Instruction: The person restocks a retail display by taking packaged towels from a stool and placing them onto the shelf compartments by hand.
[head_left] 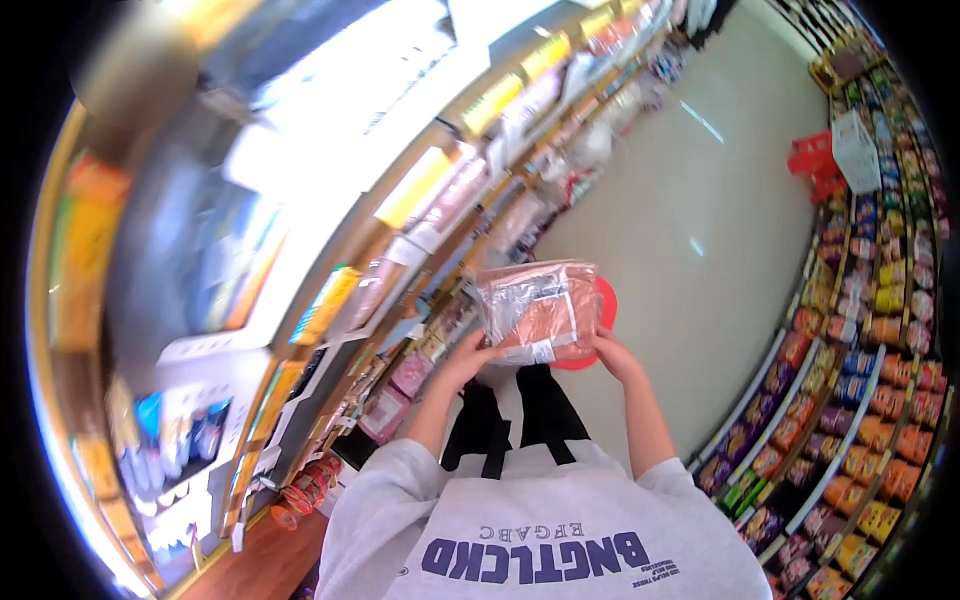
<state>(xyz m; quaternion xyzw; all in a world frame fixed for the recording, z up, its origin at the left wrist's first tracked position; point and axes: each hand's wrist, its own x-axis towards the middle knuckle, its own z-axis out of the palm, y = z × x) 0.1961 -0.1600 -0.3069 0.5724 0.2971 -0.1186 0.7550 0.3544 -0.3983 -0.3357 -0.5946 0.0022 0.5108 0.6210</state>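
Observation:
Between my two hands is a pack of folded pinkish-brown cloth in clear plastic (541,312), with a white label on its face. My left hand (472,357) holds its lower left corner, and my right hand (611,352) holds the right edge. The fingertips are partly hidden by the plastic. A red round object (607,300), partly covered by the pack, shows below it. My legs in black are just under the pack.
On the left run shelves of packaged goods with yellow tags (415,188). Racks of colourful snack packets (868,420) curve along the right side. A red and white container (853,152) stands by the racks, and a pale shiny floor (700,270) lies between.

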